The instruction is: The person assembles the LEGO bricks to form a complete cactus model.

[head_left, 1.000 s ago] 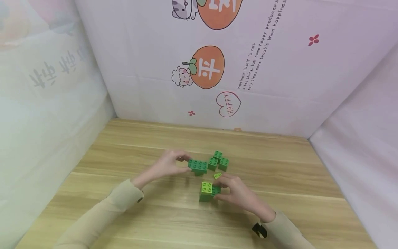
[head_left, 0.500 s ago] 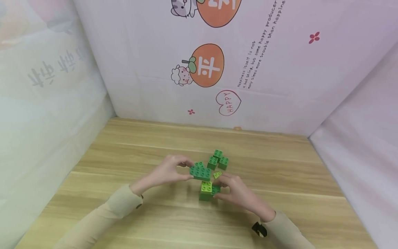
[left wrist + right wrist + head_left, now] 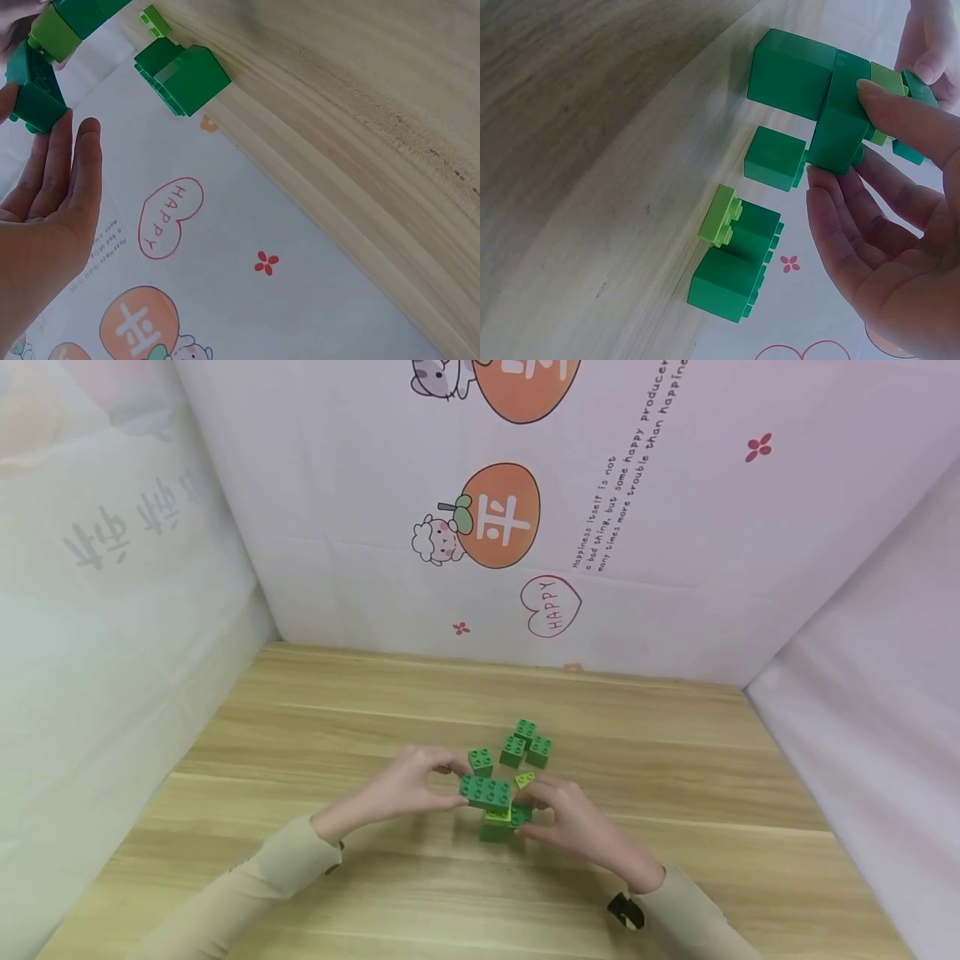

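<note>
In the head view my left hand (image 3: 408, 783) pinches a long green toy brick (image 3: 485, 792) by its left end, between thumb and fingers. That brick covers part of a light green brick (image 3: 498, 816) on top of a small stack. In the right wrist view the held brick (image 3: 921, 94) is tilted against the light green brick's (image 3: 886, 77) studded side; full contact cannot be told. My right hand (image 3: 566, 822) grips the stack's middle green brick (image 3: 844, 112), thumb on one side, fingertips on the other. Below it, a green block (image 3: 793, 73) forms the stack's base.
Behind the stack stands a single green brick (image 3: 481, 762). Several square green bricks (image 3: 513, 750) sit close together to its right, with a small light green piece (image 3: 524, 780) in front of them. A printed white cloth (image 3: 390, 568) rises behind the wooden table (image 3: 337, 693).
My left hand has carried the long brick right and nearer the person, over the light green brick. This uncovers the single green brick behind. My right hand stays on the stack.
</note>
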A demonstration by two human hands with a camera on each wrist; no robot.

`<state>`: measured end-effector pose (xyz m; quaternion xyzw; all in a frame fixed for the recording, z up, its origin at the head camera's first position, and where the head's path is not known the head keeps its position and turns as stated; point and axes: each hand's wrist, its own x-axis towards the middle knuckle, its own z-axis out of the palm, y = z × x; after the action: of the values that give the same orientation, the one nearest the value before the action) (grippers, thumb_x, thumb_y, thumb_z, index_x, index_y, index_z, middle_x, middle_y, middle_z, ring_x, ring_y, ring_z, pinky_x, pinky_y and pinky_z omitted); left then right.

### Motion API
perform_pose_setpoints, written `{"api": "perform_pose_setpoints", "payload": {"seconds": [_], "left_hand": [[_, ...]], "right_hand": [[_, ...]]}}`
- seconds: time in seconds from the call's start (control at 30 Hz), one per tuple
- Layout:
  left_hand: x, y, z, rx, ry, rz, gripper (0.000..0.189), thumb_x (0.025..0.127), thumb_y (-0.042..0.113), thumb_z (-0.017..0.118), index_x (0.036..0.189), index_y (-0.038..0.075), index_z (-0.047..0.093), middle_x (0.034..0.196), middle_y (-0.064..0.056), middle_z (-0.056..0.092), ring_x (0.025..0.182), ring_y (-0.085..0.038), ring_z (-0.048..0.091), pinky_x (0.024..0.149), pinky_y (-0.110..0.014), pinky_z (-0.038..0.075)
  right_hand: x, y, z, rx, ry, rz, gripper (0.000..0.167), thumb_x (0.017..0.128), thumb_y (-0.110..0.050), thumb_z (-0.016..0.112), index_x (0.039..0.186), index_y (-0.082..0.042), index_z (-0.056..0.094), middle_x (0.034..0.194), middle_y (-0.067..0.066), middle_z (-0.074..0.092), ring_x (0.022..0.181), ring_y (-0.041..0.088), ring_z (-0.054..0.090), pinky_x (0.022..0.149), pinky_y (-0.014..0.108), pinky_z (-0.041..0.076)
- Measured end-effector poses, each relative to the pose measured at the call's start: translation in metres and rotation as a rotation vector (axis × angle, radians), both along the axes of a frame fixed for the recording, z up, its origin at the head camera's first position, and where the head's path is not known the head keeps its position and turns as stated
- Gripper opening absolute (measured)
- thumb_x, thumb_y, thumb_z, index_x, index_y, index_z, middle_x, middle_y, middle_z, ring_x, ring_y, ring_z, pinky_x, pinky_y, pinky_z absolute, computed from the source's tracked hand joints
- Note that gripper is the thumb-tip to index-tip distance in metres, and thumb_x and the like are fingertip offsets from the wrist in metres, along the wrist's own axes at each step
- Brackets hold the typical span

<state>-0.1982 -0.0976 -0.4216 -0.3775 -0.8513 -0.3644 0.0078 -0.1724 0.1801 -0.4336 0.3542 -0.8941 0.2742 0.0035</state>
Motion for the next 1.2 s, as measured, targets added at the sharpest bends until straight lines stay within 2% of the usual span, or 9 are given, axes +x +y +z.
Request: {"api": "perform_pose_setpoints", "payload": {"seconds": [0.2, 0.47, 0.63, 0.77, 0.93, 1.1, 1.2], "left_hand": [[0.0034, 0.0024, 0.0005, 0.004, -0.01, -0.011, 0.031, 0.08, 0.016, 0.081, 0.108, 0.007, 0.071, 0.109, -0.006, 0.075, 0.1, -0.018, 0.071, 0.09, -0.029, 0.06], [0.0046, 0.0024, -0.0054, 0.032, -0.036, -0.026, 0.029, 0.08, 0.013, 0.08, 0.106, 0.006, 0.071, 0.107, -0.007, 0.075, 0.097, -0.02, 0.071, 0.087, -0.032, 0.062], [0.0056, 0.0039, -0.0058, 0.014, -0.051, -0.013, 0.03, 0.081, 0.015, 0.079, 0.108, 0.006, 0.07, 0.108, -0.006, 0.074, 0.098, -0.024, 0.071, 0.088, -0.028, 0.06], [0.0063, 0.0042, -0.0047, -0.004, -0.037, -0.014, 0.033, 0.083, 0.016, 0.078, 0.112, 0.006, 0.069, 0.111, -0.006, 0.074, 0.099, -0.023, 0.07, 0.09, -0.025, 0.059], [0.0075, 0.0032, -0.0041, -0.024, 0.002, -0.038, 0.038, 0.085, 0.019, 0.076, 0.121, 0.008, 0.068, 0.116, -0.006, 0.072, 0.1, -0.018, 0.068, 0.087, -0.029, 0.059], [0.009, 0.0031, -0.0045, -0.037, -0.002, -0.047, 0.034, 0.087, 0.021, 0.074, 0.12, 0.011, 0.069, 0.112, -0.004, 0.07, 0.1, -0.02, 0.066, 0.086, -0.035, 0.059], [0.009, 0.0038, -0.0048, -0.039, -0.006, -0.048, 0.034, 0.088, 0.02, 0.074, 0.119, 0.01, 0.068, 0.114, -0.004, 0.071, 0.103, -0.019, 0.067, 0.089, -0.034, 0.06]], "right_hand": [[-0.0006, 0.0, 0.0005, 0.015, -0.005, -0.005, 0.03, 0.077, -0.015, 0.082, 0.104, -0.008, 0.071, 0.099, 0.004, 0.072, 0.088, 0.014, 0.067, 0.08, 0.022, 0.059], [0.0004, -0.0004, 0.0006, 0.018, -0.017, -0.007, 0.029, 0.078, -0.014, 0.082, 0.103, -0.009, 0.071, 0.098, 0.002, 0.072, 0.088, 0.011, 0.066, 0.079, 0.027, 0.061], [0.0002, -0.0002, 0.0005, 0.016, -0.002, -0.003, 0.028, 0.077, -0.014, 0.082, 0.103, -0.008, 0.071, 0.097, 0.001, 0.072, 0.087, 0.011, 0.065, 0.078, 0.026, 0.06], [-0.0005, 0.0, -0.0007, 0.017, 0.007, 0.0, 0.029, 0.077, -0.014, 0.083, 0.103, -0.009, 0.071, 0.097, 0.001, 0.071, 0.087, 0.01, 0.065, 0.078, 0.025, 0.06], [-0.0007, -0.0001, -0.0014, 0.022, 0.006, -0.003, 0.029, 0.077, -0.015, 0.083, 0.103, -0.009, 0.071, 0.097, 0.001, 0.072, 0.087, 0.01, 0.065, 0.078, 0.024, 0.06], [-0.0007, -0.0003, -0.0009, 0.022, 0.008, -0.002, 0.029, 0.077, -0.014, 0.083, 0.103, -0.009, 0.071, 0.097, 0.001, 0.072, 0.086, 0.01, 0.065, 0.078, 0.024, 0.06], [-0.0012, -0.0005, -0.0004, 0.023, 0.009, -0.001, 0.029, 0.077, -0.015, 0.083, 0.102, -0.009, 0.071, 0.097, 0.001, 0.072, 0.086, 0.011, 0.065, 0.078, 0.024, 0.06]]}}
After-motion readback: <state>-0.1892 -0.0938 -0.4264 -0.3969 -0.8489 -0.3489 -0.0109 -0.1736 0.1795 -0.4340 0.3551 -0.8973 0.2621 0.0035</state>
